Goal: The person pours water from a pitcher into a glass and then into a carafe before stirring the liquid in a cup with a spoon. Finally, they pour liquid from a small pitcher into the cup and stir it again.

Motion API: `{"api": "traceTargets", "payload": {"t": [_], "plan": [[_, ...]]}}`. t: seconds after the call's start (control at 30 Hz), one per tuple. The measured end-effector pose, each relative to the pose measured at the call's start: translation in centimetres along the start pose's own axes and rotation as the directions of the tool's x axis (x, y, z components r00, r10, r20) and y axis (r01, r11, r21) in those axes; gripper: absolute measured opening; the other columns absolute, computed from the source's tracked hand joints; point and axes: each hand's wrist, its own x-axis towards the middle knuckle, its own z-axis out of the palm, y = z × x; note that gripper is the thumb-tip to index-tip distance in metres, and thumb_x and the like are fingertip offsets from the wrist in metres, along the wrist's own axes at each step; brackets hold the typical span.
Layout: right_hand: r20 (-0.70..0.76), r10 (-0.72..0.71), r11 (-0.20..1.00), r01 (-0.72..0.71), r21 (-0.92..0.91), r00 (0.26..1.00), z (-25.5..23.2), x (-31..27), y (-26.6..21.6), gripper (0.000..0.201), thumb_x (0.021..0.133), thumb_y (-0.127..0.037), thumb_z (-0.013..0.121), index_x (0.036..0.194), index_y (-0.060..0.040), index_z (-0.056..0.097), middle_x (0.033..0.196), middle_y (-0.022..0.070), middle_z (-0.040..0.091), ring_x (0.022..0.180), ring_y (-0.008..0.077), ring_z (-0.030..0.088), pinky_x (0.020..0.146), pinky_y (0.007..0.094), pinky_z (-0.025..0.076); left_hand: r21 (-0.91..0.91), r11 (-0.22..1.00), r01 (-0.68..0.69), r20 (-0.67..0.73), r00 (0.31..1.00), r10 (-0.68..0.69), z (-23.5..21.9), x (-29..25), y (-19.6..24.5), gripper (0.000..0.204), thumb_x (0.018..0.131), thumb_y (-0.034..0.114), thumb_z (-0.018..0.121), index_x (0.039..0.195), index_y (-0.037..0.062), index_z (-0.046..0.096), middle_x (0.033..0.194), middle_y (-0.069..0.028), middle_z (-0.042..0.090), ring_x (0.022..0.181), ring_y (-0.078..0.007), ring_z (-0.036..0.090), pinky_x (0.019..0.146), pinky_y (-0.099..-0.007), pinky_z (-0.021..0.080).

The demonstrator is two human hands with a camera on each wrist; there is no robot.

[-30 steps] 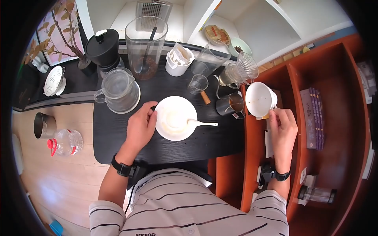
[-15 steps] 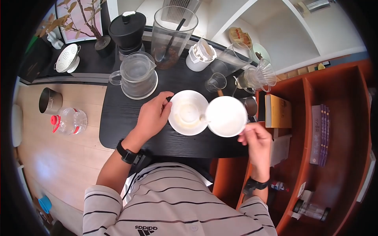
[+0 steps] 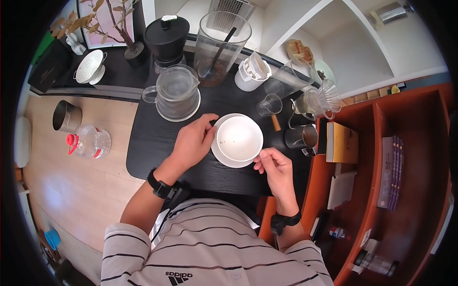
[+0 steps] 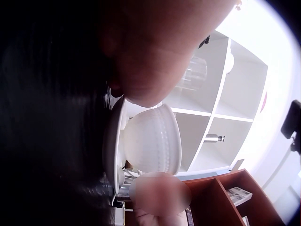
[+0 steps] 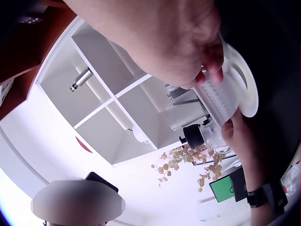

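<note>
A white cup (image 3: 239, 138) stands over the white saucer (image 3: 233, 163), with small dark specks inside it. At the saucer's left rim, my left hand (image 3: 192, 142) holds the edge with curled fingers and thumb. My right hand (image 3: 277, 172) pinches the cup at its lower right side. The left wrist view has the cup (image 4: 153, 141) upright against the saucer (image 4: 111, 146); whether its base fully rests there is hard to tell. No spoon shows; the cup covers most of the saucer.
Behind stand a glass server (image 3: 176, 90), a black-lidded grinder (image 3: 166, 40), a tall glass (image 3: 222, 52) and a white drip-bag cup (image 3: 252, 74). To the right are a wooden-handled glass (image 3: 270, 105), a steel pitcher (image 3: 300, 137) and a red-brown shelf (image 3: 372, 162).
My right hand has brought the cup leftward from beside the table to over the saucer. The spoon seen on the saucer is out of sight. My left hand stays at the saucer's rim.
</note>
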Motion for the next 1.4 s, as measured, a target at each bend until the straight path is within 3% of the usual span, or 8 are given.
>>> {"api": "traceTargets", "payload": {"t": [0.07, 0.13, 0.47, 0.53, 1.07, 1.17, 1.23, 1.4], "plan": [[-0.004, -0.006, 1.0, 0.006, 0.019, 1.0, -0.1, 0.1, 0.2, 0.024, 0.11, -0.021, 0.065, 0.105, 0.0002, 0.074, 0.092, 0.004, 0.075, 0.078, 0.0092, 0.068, 0.068, 0.0236, 0.052, 0.014, 1.0, -0.008, 0.001, 1.0, 0.008, 0.1, 0.0, -0.1, 0.03, 0.099, 0.01, 0.067, 0.129, 0.0034, 0.066, 0.084, -0.0122, 0.07, 0.073, -0.0315, 0.069, 0.069, -0.0426, 0.054], [0.0, -0.014, 0.999, 0.014, 0.032, 1.0, -0.3, 0.1, 0.4, 0.023, 0.111, -0.02, 0.064, 0.105, 0.0002, 0.074, 0.092, 0.0042, 0.075, 0.079, 0.0093, 0.068, 0.069, 0.0238, 0.051, 0.023, 0.998, -0.052, -0.018, 0.998, 0.052, 0.3, 0.0, -0.5, 0.032, 0.1, 0.005, 0.066, 0.132, 0.0024, 0.065, 0.081, -0.0086, 0.066, 0.064, -0.0187, 0.064, 0.063, -0.033, 0.051], [-0.005, 0.09, 0.991, -0.089, 0.101, 0.996, -1.1, 0.0, 0.8, 0.02, 0.11, -0.018, 0.065, 0.103, -0.0011, 0.073, 0.09, 0.0042, 0.072, 0.071, 0.009, 0.063, 0.061, 0.0205, 0.042, 0.035, 0.998, -0.051, -0.03, 0.998, 0.052, 0.3, 0.0, -0.3, 0.031, 0.1, 0.006, 0.067, 0.131, 0.0021, 0.066, 0.08, -0.0082, 0.066, 0.064, -0.0181, 0.063, 0.063, -0.0334, 0.051], [0.004, 0.209, 0.95, -0.204, 0.236, 0.978, -1.3, 0.0, 0.7, 0.019, 0.11, -0.018, 0.066, 0.102, -0.0017, 0.073, 0.087, 0.0033, 0.071, 0.07, 0.0083, 0.061, 0.06, 0.0203, 0.042, 0.025, 1.0, 0.004, -0.013, 1.0, -0.004, 0.1, 0.0, 0.2, 0.03, 0.099, 0.01, 0.069, 0.129, 0.0038, 0.066, 0.082, -0.0105, 0.069, 0.07, -0.028, 0.068, 0.066, -0.041, 0.054], [-0.001, 0.226, 0.869, -0.201, 0.452, 0.974, -1.3, 0.4, 0.5, 0.013, 0.105, -0.015, 0.073, 0.104, -0.0075, 0.062, 0.075, -0.0018, 0.063, 0.061, 0.0051, 0.05, 0.054, 0.0211, 0.036, 0.032, 0.999, -0.009, -0.014, 1.0, 0.009, 0.0, 0.0, 0.4, 0.029, 0.101, 0.01, 0.068, 0.129, 0.0043, 0.066, 0.081, -0.0099, 0.067, 0.067, -0.0268, 0.066, 0.065, -0.0405, 0.053], [-0.125, 0.116, 0.97, -0.086, 0.227, 0.985, -2.0, 0.1, 1.0, 0.013, 0.104, -0.014, 0.073, 0.105, -0.0061, 0.063, 0.077, -0.002, 0.063, 0.063, 0.0056, 0.052, 0.057, 0.0207, 0.04, 0.045, 0.999, -0.01, -0.004, 1.0, 0.01, -0.1, -0.1, 0.5, 0.028, 0.101, 0.01, 0.068, 0.128, 0.0037, 0.066, 0.081, -0.0108, 0.068, 0.069, -0.0272, 0.068, 0.065, -0.0406, 0.053], [-0.249, -0.134, 0.975, 0.083, -0.204, 0.959, -2.6, -0.2, 1.5, 0.013, 0.103, -0.011, 0.074, 0.108, -0.0034, 0.066, 0.079, -0.0012, 0.064, 0.066, 0.0061, 0.056, 0.062, 0.022, 0.046, 0.073, 0.997, -0.024, -0.015, 1.0, 0.025, -0.2, -0.2, 0.7, 0.026, 0.101, 0.009, 0.068, 0.126, 0.0029, 0.065, 0.081, -0.0128, 0.07, 0.071, -0.0282, 0.071, 0.064, -0.0412, 0.053], [-0.314, -0.205, 0.888, 0.041, -0.458, 0.927, -4.4, -1.5, 2.2, 0.013, 0.1, -0.007, 0.075, 0.11, -0.0007, 0.068, 0.083, -0.0007, 0.062, 0.073, 0.0054, 0.058, 0.065, 0.0214, 0.049, 0.076, 0.994, 0.079, 0.006, 0.997, -0.08, -0.6, -1.4, 1.3, 0.016, 0.1, 0.011, 0.07, 0.112, 0.0001, 0.068, 0.074, -0.015, 0.071, 0.063, -0.0292, 0.071, 0.059, -0.0406, 0.052]]}}
